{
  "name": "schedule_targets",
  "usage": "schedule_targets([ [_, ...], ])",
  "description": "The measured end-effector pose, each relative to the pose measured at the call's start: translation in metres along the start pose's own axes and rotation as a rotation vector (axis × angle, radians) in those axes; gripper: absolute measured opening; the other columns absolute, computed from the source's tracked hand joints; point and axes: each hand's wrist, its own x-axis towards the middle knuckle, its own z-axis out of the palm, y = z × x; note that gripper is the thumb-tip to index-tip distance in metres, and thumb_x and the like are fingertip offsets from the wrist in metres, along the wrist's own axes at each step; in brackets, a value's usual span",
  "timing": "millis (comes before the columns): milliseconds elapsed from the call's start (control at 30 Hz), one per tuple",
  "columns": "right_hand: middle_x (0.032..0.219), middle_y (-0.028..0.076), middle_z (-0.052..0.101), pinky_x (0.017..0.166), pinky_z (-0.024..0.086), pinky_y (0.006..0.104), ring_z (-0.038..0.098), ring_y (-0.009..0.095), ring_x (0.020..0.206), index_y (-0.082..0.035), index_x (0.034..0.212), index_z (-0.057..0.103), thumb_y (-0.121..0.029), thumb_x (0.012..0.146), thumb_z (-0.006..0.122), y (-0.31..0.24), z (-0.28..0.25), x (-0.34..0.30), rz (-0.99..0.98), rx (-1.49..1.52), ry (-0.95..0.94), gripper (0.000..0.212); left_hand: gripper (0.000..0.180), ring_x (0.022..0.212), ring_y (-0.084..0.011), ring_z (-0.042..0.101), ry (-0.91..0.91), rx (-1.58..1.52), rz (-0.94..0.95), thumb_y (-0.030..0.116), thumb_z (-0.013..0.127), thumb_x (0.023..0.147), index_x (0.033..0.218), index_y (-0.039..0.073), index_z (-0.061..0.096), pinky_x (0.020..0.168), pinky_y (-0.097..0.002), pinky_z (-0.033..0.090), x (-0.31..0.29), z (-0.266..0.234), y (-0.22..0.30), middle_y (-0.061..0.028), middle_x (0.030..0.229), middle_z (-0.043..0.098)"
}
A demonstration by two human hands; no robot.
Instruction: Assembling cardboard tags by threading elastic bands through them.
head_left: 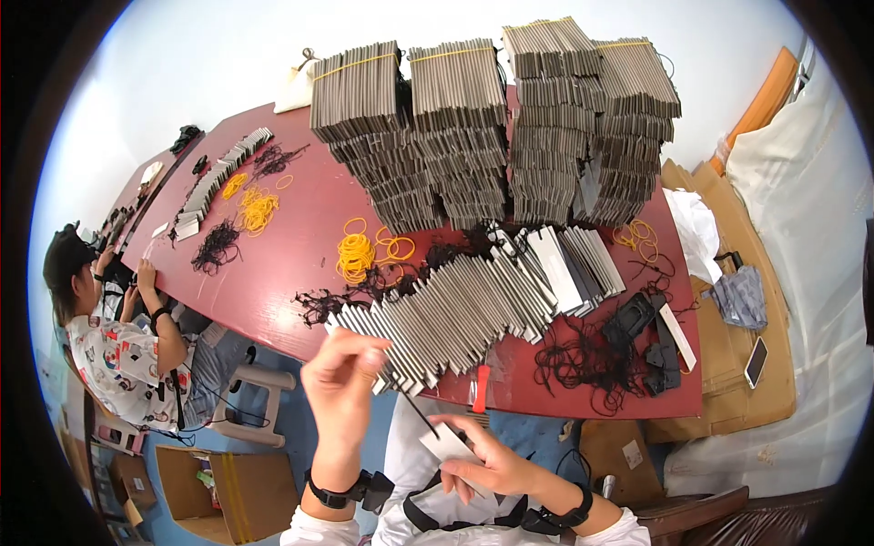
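My left hand [341,382] is raised at the table's near edge, thumb and fingers pinched on a thin black cord [417,411]. The cord runs taut down to a flat, light-grey card-like piece [448,443]. My right hand [487,462] grips that piece between thumb and fingers, over my lap. Just beyond both hands, a long row of similar grey flat pieces [455,314] leans on the table. Tangled black cords [592,364] lie at the right of the row, and more are behind it.
Tall banded stacks of grey pieces [464,136] stand at the back of the red table [282,300]. Yellow rubber bands [355,255] lie left of them. A red-handled tool [481,387] rests at the near edge. At left sits another person [127,355]; a cardboard box [228,496] is below.
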Motion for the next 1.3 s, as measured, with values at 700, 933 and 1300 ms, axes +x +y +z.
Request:
schedule_targets([
  [700,0.065,0.017,0.063,0.054,0.051,0.0432,0.065,0.035,0.061,-0.001,0.081,0.056,-0.032,0.094,0.050,-0.136,-0.131,0.033,-0.034,-1.963,1.131,0.033,0.021,0.077,-0.0256,0.066,-0.352,0.858,0.154,0.003,0.066,0.081,0.102,0.002,0.068,0.069,-0.0336,0.052,0.139,-0.031,-0.094,-0.0162,0.090,0.067],
  [933,0.082,0.017,0.060,0.060,0.050,0.0442,0.063,0.035,0.078,-0.003,0.088,0.053,-0.027,0.086,0.062,-0.136,-0.113,0.017,-0.069,-2.006,1.193,0.026,0.027,0.078,-0.0299,0.066,-0.731,0.873,0.268,0.008,0.060,0.080,0.107,0.004,0.065,0.070,-0.0380,0.053,0.177,-0.003,-0.110,-0.0148,0.094,0.067],
  [1300,0.070,0.009,0.057,0.051,0.045,0.0367,0.058,0.028,0.061,-0.005,0.078,0.059,-0.012,0.080,0.067,-0.103,-0.066,-0.048,-0.309,-1.746,1.045,0.011,0.030,0.068,-0.0300,0.066,-0.949,1.302,0.633,0.008,0.055,0.079,0.109,0.001,0.055,0.057,-0.0378,0.056,0.187,0.033,-0.141,-0.0134,0.096,0.055],
])
